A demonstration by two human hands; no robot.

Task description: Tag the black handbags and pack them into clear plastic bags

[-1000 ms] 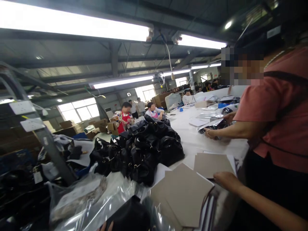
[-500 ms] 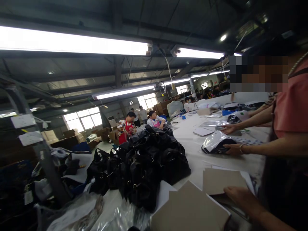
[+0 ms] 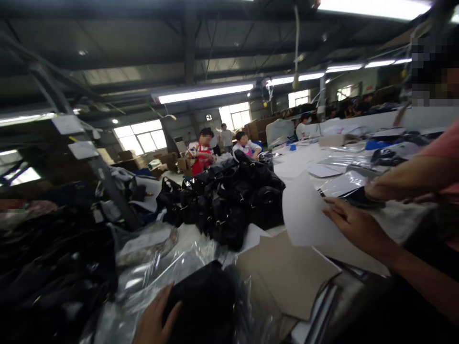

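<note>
My right hand (image 3: 353,224) pinches the edge of a white sheet (image 3: 304,212) and holds it up above a stack of brown cardboard pieces (image 3: 290,272). At the bottom edge, my left hand (image 3: 156,317) grips a black bag (image 3: 202,303) that lies inside a clear plastic sleeve (image 3: 158,274). Motion blur smears the fingers of that hand a little.
A heap of black handbags (image 3: 229,196) sits mid-table on the white table (image 3: 297,165). A co-worker in a salmon shirt stands at right, forearm (image 3: 405,179) over a bagged item (image 3: 346,186). Other people work at the far end. Dark bags fill the left.
My right hand has left the cardboard stack and lifted a white sheet. My left hand came back into view on the black bag. The camera has tilted down and left.
</note>
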